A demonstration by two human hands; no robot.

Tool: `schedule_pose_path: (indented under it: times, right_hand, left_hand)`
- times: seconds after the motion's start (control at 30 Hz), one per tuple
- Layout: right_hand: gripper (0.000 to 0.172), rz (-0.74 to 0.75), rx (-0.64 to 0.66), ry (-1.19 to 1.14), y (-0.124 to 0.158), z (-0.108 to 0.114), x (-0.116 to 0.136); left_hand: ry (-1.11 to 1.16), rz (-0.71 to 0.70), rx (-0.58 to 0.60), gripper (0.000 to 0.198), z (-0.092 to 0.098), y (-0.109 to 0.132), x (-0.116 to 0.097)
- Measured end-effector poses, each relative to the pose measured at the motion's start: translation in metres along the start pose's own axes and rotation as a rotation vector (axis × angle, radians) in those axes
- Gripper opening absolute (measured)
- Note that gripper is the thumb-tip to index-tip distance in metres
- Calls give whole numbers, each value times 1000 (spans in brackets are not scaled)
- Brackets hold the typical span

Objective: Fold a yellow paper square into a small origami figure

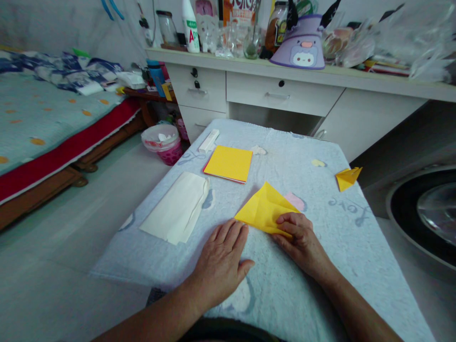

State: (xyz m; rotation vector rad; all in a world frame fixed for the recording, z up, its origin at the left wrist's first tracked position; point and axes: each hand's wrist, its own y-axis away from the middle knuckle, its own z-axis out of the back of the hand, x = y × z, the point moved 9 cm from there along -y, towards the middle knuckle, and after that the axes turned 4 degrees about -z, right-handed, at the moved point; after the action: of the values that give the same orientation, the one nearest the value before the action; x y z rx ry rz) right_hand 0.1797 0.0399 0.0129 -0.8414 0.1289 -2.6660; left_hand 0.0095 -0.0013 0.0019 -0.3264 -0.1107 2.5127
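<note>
A folded yellow paper point(265, 207) lies on the table with the pale blue cloth point(342, 247). My right hand point(301, 240) presses on the paper's near right corner, with its fingers curled and pinching the edge. My left hand point(221, 259) lies flat on the cloth, fingers stretched out, fingertips just touching the paper's left corner. A stack of yellow square sheets point(228, 163) rests farther back. A small folded yellow paper piece point(347, 177) sits near the table's right edge.
A folded white cloth or tissue point(178, 206) lies to the left. A white stick-shaped item point(208, 140) lies at the far edge. Beyond are a white desk with drawers point(278, 90), a pink waste bin point(162, 142), a bed point(39, 118) and a washing machine door point(427, 209).
</note>
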Motion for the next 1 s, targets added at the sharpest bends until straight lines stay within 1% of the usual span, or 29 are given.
schedule_pose_path:
  times: [0.23, 0.37, 0.67, 0.83, 1.0]
  right_hand:
    - [15, -30, -15, 8, 0, -1, -3]
    - [17, -86, -70, -10, 1, 0, -9]
    - [20, -198, -89, -55, 2, 1, -18]
    - [17, -215, -131, -37, 1, 1, -20]
    - [15, -208, -124, -10, -1, -1, -20]
  left_hand:
    - [-9, -8, -2, 62, 1, 0, -1]
    - [-4, -13, -5, 62, 1, 1, -1]
    - [-9, -10, 7, 62, -2, 2, 0]
    - [-23, -32, 10, 63, -3, 1, -1]
    - [-24, -34, 14, 64, -2, 0, -1]
